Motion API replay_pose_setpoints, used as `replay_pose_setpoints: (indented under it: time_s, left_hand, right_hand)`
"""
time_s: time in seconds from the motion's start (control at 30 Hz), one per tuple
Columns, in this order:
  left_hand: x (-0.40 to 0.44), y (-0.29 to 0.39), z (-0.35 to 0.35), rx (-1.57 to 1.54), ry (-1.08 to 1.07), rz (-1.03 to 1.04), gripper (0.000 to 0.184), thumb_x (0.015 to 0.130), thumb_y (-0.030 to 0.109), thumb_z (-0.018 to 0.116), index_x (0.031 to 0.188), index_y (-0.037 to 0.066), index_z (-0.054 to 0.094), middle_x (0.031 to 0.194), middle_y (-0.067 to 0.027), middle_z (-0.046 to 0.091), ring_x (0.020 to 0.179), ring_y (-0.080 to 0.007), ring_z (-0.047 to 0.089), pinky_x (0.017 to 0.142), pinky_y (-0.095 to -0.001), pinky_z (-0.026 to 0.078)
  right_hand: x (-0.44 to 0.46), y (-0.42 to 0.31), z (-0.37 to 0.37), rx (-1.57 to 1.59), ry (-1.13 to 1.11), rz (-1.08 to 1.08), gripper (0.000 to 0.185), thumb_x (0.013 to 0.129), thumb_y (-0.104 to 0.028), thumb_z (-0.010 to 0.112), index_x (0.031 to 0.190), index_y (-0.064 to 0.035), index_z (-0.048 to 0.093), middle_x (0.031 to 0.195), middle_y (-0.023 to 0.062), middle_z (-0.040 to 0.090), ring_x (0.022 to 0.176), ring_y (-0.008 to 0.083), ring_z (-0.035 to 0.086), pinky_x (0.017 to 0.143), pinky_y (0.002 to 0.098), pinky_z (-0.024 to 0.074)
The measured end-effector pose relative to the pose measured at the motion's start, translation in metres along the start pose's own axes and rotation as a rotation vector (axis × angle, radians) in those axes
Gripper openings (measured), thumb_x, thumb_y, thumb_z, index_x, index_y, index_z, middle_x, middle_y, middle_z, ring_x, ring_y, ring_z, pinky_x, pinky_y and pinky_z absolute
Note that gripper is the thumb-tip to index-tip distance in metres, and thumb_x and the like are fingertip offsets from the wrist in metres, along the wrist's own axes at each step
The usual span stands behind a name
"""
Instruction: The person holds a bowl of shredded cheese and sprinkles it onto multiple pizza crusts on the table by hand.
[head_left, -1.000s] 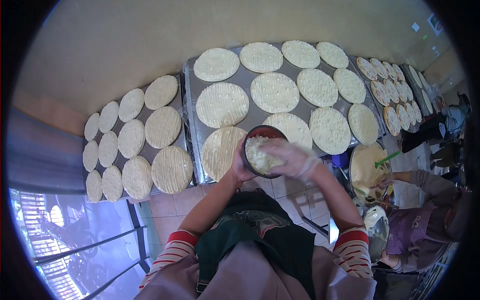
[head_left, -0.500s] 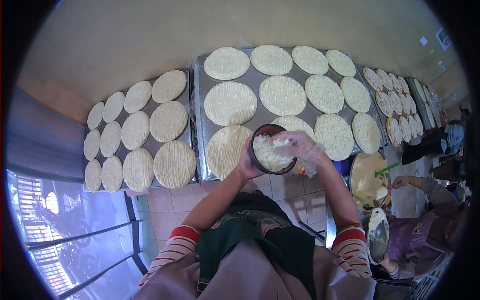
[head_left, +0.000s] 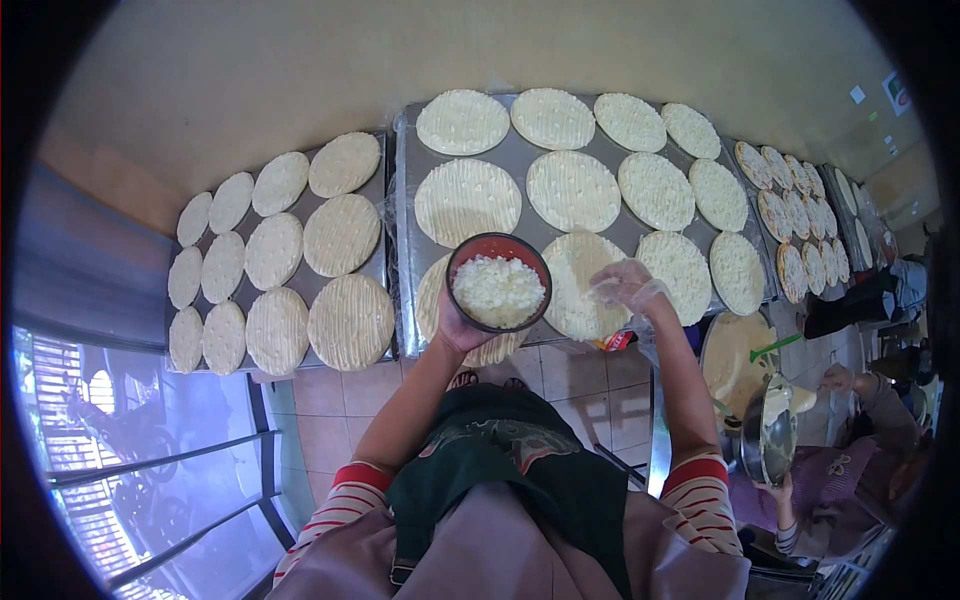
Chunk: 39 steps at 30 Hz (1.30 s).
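My left hand (head_left: 456, 328) grips a dark bowl (head_left: 546, 262) with a reddish inside, wrapped round its lower left side. White crumbly shreds, apparently grated cheese (head_left: 497, 288), fill the bowl. Over a cream-striped round flatbread (head_left: 572, 305) hovers my right hand (head_left: 622, 284) in a clear plastic glove, its fingers drawn together on some of the grated cheese. The bowl partly covers another striped flatbread (head_left: 497, 348). To the right, flatbreads such as this one (head_left: 672, 278) carry a thick layer of white shreds.
A large metal tray (head_left: 405, 180) bears rows of flatbreads; another tray (head_left: 378, 275) with more stands at the left. Farther right are smaller topped rounds (head_left: 790, 272). A co-worker (head_left: 815, 490) tilts a metal bowl (head_left: 772, 435) beside a wide pan of pale batter (head_left: 735, 350).
My right hand has come out of the bowl and moved right over the flatbread. The bowl has shifted left in my left hand. The co-worker's metal bowl has risen toward the batter pan.
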<state>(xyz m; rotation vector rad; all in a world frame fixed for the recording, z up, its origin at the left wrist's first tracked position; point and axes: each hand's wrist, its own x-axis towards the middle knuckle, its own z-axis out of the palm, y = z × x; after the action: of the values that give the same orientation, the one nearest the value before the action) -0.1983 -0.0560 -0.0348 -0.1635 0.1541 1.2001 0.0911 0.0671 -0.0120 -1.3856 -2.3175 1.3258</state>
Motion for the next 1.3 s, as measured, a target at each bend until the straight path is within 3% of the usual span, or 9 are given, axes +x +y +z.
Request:
replay_pose_setpoints:
  time_s: [0.13, 0.23, 0.47, 0.77, 0.87, 0.97, 1.03, 1.17, 1.3]
  left_hand:
    - [-0.008, 0.008, 0.001, 0.035, -0.033, 0.062, 0.066, 0.086, 0.058, 0.041, 0.134, 0.013, 0.043, 0.136, -0.0129, 0.045, 0.124, -0.0353, 0.043, 0.104, -0.0557, 0.032]
    - [-0.012, 0.01, 0.003, 0.048, -0.042, 0.093, 0.066, 0.086, 0.058, 0.042, 0.134, 0.013, 0.043, 0.136, -0.0131, 0.045, 0.124, -0.0353, 0.043, 0.103, -0.0555, 0.032]
    - [-0.016, 0.008, 0.003, 0.04, -0.051, 0.116, 0.067, 0.085, 0.057, 0.043, 0.134, 0.013, 0.043, 0.136, -0.013, 0.045, 0.124, -0.0352, 0.043, 0.103, -0.0554, 0.032]
    - [-0.02, 0.001, 0.007, 0.02, -0.061, 0.157, 0.067, 0.085, 0.057, 0.045, 0.134, 0.012, 0.043, 0.136, -0.013, 0.045, 0.124, -0.0349, 0.043, 0.103, -0.0549, 0.033]
    - [-0.019, -0.003, 0.008, 0.03, -0.048, 0.186, 0.068, 0.084, 0.058, 0.046, 0.134, 0.012, 0.043, 0.136, -0.0127, 0.045, 0.124, -0.0345, 0.043, 0.104, -0.0538, 0.032]
    - [-0.018, -0.009, 0.004, 0.011, -0.065, 0.183, 0.07, 0.083, 0.06, 0.046, 0.134, 0.012, 0.044, 0.136, -0.0122, 0.045, 0.125, -0.0342, 0.043, 0.105, -0.0531, 0.032]
    - [-0.016, -0.012, 0.001, 0.008, -0.049, 0.207, 0.07, 0.083, 0.06, 0.047, 0.134, 0.013, 0.044, 0.136, -0.0119, 0.045, 0.126, -0.0339, 0.042, 0.105, -0.0533, 0.031]
    - [-0.013, -0.012, -0.003, -0.006, -0.037, 0.19, 0.075, 0.079, 0.062, 0.051, 0.139, 0.018, 0.036, 0.144, -0.0106, 0.035, 0.132, -0.0368, 0.031, 0.103, -0.0677, 0.021]
    - [-0.006, -0.005, -0.001, -0.006, -0.058, 0.169, 0.073, 0.081, 0.061, 0.049, 0.139, 0.018, 0.036, 0.143, -0.0107, 0.036, 0.132, -0.0368, 0.031, 0.102, -0.0671, 0.022]
  right_hand:
    - [0.024, -0.014, 0.02, 0.162, 0.034, 0.237, 0.02, 0.08, -0.013, 0.065, 0.097, -0.0042, 0.068, 0.081, 0.008, 0.066, 0.07, 0.0163, 0.061, 0.066, 0.0292, 0.05]
    - [0.04, 0.004, 0.021, -0.072, 0.091, -0.109, 0.021, 0.077, -0.006, 0.066, 0.097, -0.0018, 0.068, 0.083, 0.0067, 0.068, 0.075, 0.0118, 0.061, 0.066, 0.0268, 0.0504]
    - [0.062, 0.007, 0.002, 0.088, 0.09, 0.082, 0.015, 0.075, -0.011, 0.068, 0.09, -0.0071, 0.071, 0.085, 0.0098, 0.068, 0.081, 0.0189, 0.064, 0.075, 0.0305, 0.0495]
    - [0.034, 0.032, -0.022, -0.379, 0.087, -0.063, 0.018, 0.079, -0.015, 0.064, 0.091, -0.002, 0.068, 0.083, 0.0135, 0.068, 0.08, 0.022, 0.065, 0.072, 0.0338, 0.0495]
    - [0.011, -0.006, -0.021, -0.208, -0.026, 0.276, 0.019, 0.079, -0.013, 0.062, 0.095, -0.0051, 0.068, 0.087, 0.016, 0.067, 0.082, 0.0282, 0.065, 0.076, 0.0351, 0.0501]
    - [0.007, 0.004, -0.019, -0.381, -0.003, 0.038, 0.018, 0.077, -0.007, 0.062, 0.093, -0.0044, 0.069, 0.084, 0.0164, 0.067, 0.081, 0.0244, 0.065, 0.075, 0.0341, 0.0505]
    - [0.016, 0.019, -0.02, -0.163, 0.035, -0.078, 0.02, 0.08, -0.017, 0.063, 0.089, -0.0001, 0.068, 0.079, 0.0127, 0.068, 0.074, 0.0224, 0.066, 0.067, 0.033, 0.0513]
    - [0.038, 0.012, -0.014, -0.097, 0.105, 0.066, 0.021, 0.08, -0.02, 0.063, 0.089, -0.0005, 0.068, 0.079, 0.0119, 0.068, 0.074, 0.023, 0.065, 0.068, 0.0341, 0.051]
    - [0.054, 0.011, -0.005, -0.476, 0.198, -0.185, 0.016, 0.077, -0.012, 0.065, 0.088, -0.0005, 0.069, 0.073, 0.0086, 0.066, 0.074, 0.0155, 0.064, 0.068, 0.0302, 0.0508]
